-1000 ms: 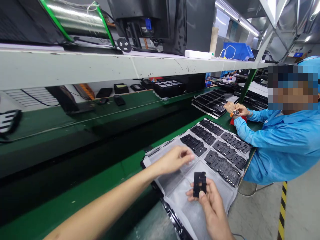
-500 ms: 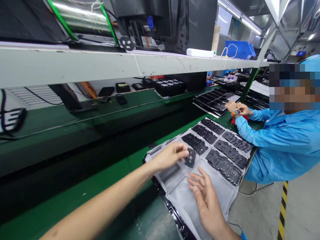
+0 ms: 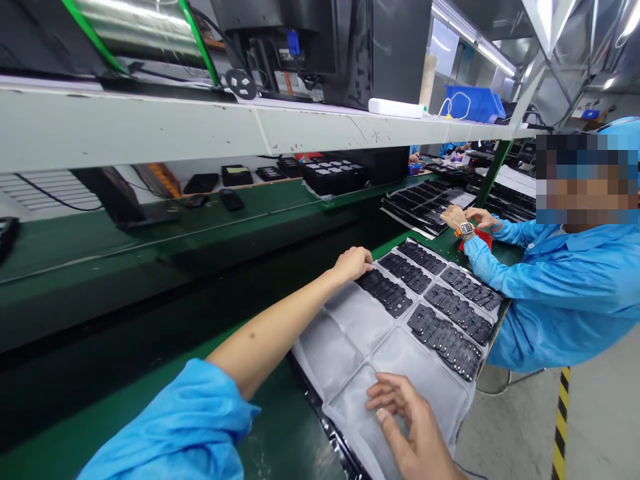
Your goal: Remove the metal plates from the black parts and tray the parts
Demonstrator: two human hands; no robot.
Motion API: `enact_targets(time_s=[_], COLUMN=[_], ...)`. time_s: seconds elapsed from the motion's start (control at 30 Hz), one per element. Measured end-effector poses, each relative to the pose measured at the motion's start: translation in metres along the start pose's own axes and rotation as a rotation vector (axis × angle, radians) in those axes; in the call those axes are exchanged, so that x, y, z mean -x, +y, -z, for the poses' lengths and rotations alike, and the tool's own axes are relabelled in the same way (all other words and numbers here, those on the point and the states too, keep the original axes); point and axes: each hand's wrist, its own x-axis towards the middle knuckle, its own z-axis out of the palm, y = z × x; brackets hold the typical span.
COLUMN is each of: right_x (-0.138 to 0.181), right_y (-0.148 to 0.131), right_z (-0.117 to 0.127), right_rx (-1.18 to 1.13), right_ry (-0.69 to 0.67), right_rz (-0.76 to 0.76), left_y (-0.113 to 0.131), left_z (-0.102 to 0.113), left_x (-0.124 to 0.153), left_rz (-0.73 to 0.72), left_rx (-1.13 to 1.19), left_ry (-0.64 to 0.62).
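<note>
A grey-white compartment tray (image 3: 360, 320) lies on the green bench in front of me. Its far and right compartments hold rows of small black parts (image 3: 443, 333); the near ones are bare. My left hand (image 3: 353, 263) reaches out to the tray's far left corner, fingers curled shut, at the edge of a filled compartment (image 3: 386, 293). Whatever is in its fingers is hidden. My right hand (image 3: 405, 420) rests on a bare near compartment with its fingers spread and nothing in it.
A co-worker in a blue coat (image 3: 565, 287) sits at the right, hands (image 3: 467, 217) on the bench by stacked black trays (image 3: 425, 200). A dark conveyor channel (image 3: 150, 267) runs along the left. A white shelf (image 3: 250, 127) hangs overhead. Yellow-black floor tape (image 3: 560, 420) lies at the lower right.
My right hand passed the small black part to my left hand, then spread flat on the tray. My left hand carried it out to the far filled compartment.
</note>
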Motion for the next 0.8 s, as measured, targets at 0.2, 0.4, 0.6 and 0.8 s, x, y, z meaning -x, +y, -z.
enact_targets(time_s=[0.2,0.4,0.6,0.8], right_x=[0.003,0.008,0.018,0.020], right_y=[-0.008,-0.008,-0.017,-0.039], right_z=[-0.001,0.002,0.006,-0.007], right_rx=[0.008,0.051,0.175,0.348], right_ry=[0.012,-0.057,-0.083,-0.155], right_rz=[-0.016,0.003,-0.036,0.079], left_y=[0.002,0.003,-0.025,-0.121], left_z=[-0.006,-0.004,0.012,0.043], left_x=[0.013,0.021,0.052,0.124], left_rz=[-0.082,-0.120,-0.055,0.171], left_rx=[-0.152,-0.194,-0.218,-0.259], left_ry=[0.004,0.015,0.040,0.093])
